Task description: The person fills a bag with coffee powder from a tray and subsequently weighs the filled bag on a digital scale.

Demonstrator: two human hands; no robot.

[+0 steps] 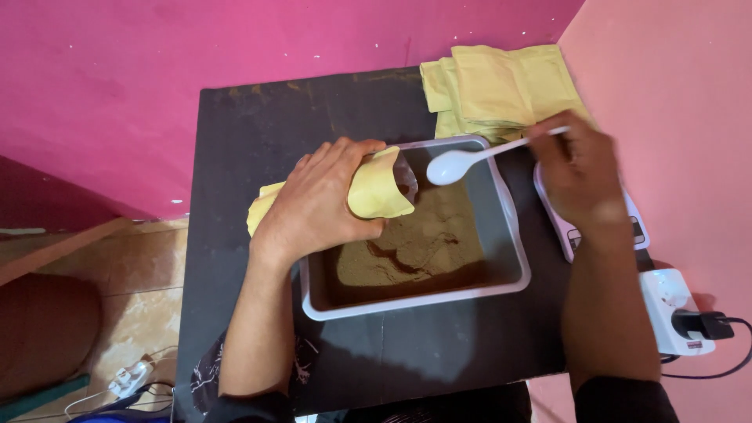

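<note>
Black table (258, 125) set against magenta wall (157, 78); salmon wall (674, 94) to the right.

Landmark: grey rectangular tray (509, 235), middle of the table, holding brown powder (415, 243) heaped toward its left and far side, bare grey floor showing along the right.

Stack of yellow pouches (501, 86) lying flat just beyond the tray's far right corner, touching or nearly touching the rim.

Left hand (317, 204) over the tray's left rim, closed around a yellow pouch (376, 188); pouch tilted, open mouth turned toward the tray's centre, clear inner lining showing at the opening. Lower end of the pouch sticking out behind the hand, left of the tray.

Right hand (580, 172) just right of the tray's far right corner, fingers pinched on the handle end of a white plastic spoon (462, 160). Spoon bowl held above the tray's far half, close beside the pouch mouth; whether any powder in it, not discernible.

White scale-like device (638, 231) right of the tray, mostly hidden under the right hand and wrist.

White power adapter (674, 309) with black plug (705, 325) and cable, right of the tray's near corner, at the table edge.
</note>
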